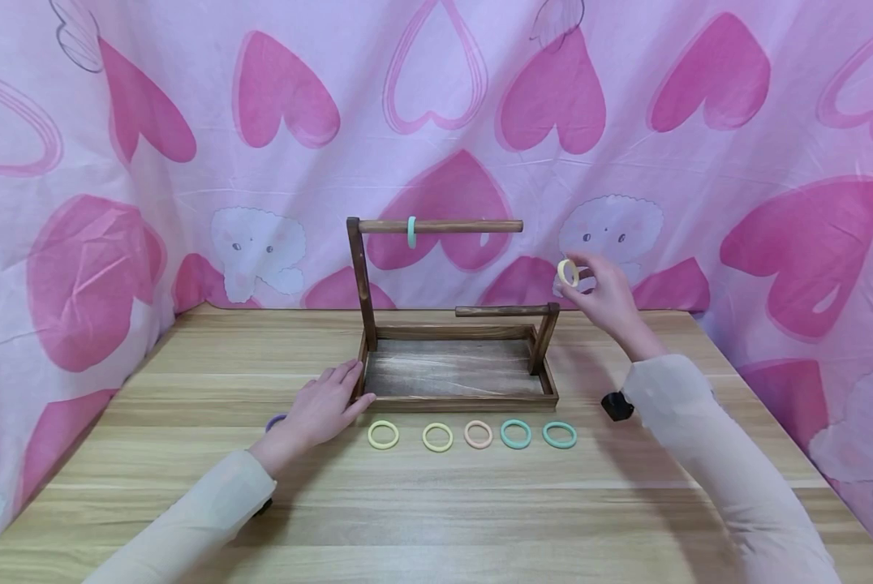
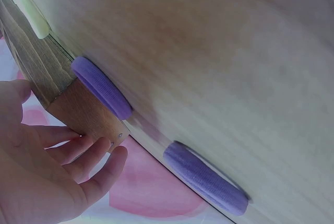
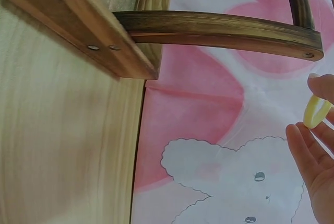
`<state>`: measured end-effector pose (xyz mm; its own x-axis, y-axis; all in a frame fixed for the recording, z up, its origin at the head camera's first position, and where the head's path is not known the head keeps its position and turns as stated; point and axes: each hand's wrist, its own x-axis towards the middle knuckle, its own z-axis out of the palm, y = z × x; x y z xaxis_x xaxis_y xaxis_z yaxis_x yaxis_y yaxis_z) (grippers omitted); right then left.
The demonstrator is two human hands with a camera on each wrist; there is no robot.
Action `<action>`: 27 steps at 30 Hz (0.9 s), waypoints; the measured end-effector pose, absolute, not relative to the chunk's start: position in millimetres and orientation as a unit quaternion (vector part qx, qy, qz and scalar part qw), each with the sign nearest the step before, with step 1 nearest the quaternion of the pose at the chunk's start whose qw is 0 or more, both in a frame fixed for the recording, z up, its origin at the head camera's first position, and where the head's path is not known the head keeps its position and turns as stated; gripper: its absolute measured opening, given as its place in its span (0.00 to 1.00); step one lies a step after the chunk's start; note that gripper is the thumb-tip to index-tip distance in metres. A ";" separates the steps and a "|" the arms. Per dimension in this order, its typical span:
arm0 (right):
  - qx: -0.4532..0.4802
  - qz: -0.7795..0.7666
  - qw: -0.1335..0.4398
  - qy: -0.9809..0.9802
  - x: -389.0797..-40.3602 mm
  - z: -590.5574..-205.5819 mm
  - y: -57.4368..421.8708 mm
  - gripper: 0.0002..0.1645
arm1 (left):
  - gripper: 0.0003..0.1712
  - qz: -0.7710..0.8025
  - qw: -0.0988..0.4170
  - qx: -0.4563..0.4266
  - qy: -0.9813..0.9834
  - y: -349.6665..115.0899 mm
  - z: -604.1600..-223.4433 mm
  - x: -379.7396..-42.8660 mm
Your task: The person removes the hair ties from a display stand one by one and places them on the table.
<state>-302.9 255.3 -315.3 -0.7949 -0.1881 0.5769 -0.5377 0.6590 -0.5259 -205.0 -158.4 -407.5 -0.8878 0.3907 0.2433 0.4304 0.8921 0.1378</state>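
Note:
A pale yellow hair tie (image 1: 561, 275) is pinched between the thumb and fingers of my right hand (image 1: 608, 297), raised beyond the right end of the wooden rack. My left hand (image 1: 323, 405) rests against the left end of the rack's tray (image 1: 466, 403), fingers extended. On the rack's upper bar (image 1: 473, 226) hangs a mint hair tie (image 1: 411, 234). The lower bar (image 1: 498, 311) points left from the right post. Before the tray lie two yellow hair ties (image 1: 383, 447), a peach one (image 1: 479, 447) and two mint ones (image 1: 515, 446).
Two purple hair ties (image 2: 102, 88) stand out in the left wrist view; from the head, my left wrist partly hides the purple there. A pink heart-patterned cloth (image 1: 422, 186) hangs behind the wooden table (image 1: 436, 519). Black wrist devices (image 1: 617, 405) show under my sleeves.

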 end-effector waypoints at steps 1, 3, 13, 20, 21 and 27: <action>0.208 0.357 0.246 -0.877 -302.4 -316.1 255.8 0.31 | 0.35 -0.095 0.105 -0.212 -0.967 -158.3 -407.4 -204.9; 0.208 0.355 0.248 -0.877 -301.2 -318.1 257.2 0.30 | 0.35 -0.094 0.105 -0.213 -0.967 -158.2 -407.0 -204.5; 0.199 0.354 0.251 -0.879 -292.1 -327.4 265.8 0.29 | 0.34 -0.098 0.107 -0.211 -0.967 -158.2 -407.2 -204.6; 0.197 0.337 0.251 -0.886 -284.2 -334.0 273.5 0.30 | 0.34 -0.100 0.114 -0.216 -0.964 -158.6 -408.2 -204.9; 0.195 0.337 0.249 -0.887 -283.1 -335.1 274.7 0.30 | 0.35 -0.100 0.113 -0.216 -0.965 -158.7 -407.9 -204.9; 0.195 0.335 0.244 -0.889 -277.9 -341.7 280.9 0.30 | 0.35 -0.094 0.101 -0.211 -0.968 -158.4 -406.1 -204.6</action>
